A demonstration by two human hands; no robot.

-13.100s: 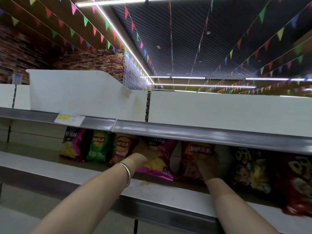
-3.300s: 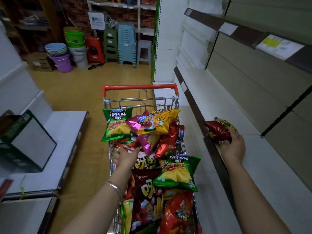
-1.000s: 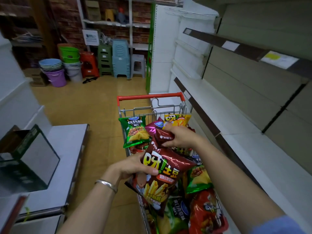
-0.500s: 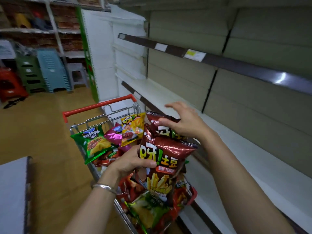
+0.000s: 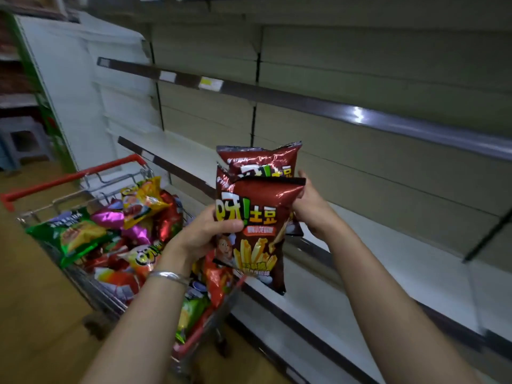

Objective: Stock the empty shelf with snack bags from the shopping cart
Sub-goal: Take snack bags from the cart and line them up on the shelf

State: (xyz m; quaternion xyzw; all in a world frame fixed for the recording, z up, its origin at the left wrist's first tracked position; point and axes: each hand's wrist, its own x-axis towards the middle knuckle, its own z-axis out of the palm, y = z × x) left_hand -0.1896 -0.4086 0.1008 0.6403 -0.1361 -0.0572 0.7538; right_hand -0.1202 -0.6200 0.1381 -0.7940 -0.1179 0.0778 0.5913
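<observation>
Raised from the cart (image 5: 91, 284), two maroon bags: front bag (image 5: 255, 231) gripped by left hand (image 5: 205, 234), rear bag (image 5: 263, 162) by right hand (image 5: 310, 206).

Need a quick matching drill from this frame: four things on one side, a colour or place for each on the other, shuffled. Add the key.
Things:
1. front bag
2. rear bag
3. cart handle
4. bracelet

Descriptions:
A. red bar at the cart's far end
B. silver, on the left wrist
C. dark red, gripped by the left hand, fries pictured on its front
D. dark red, behind another bag, held by the right hand

Pairs: 1-C, 2-D, 3-A, 4-B
</observation>
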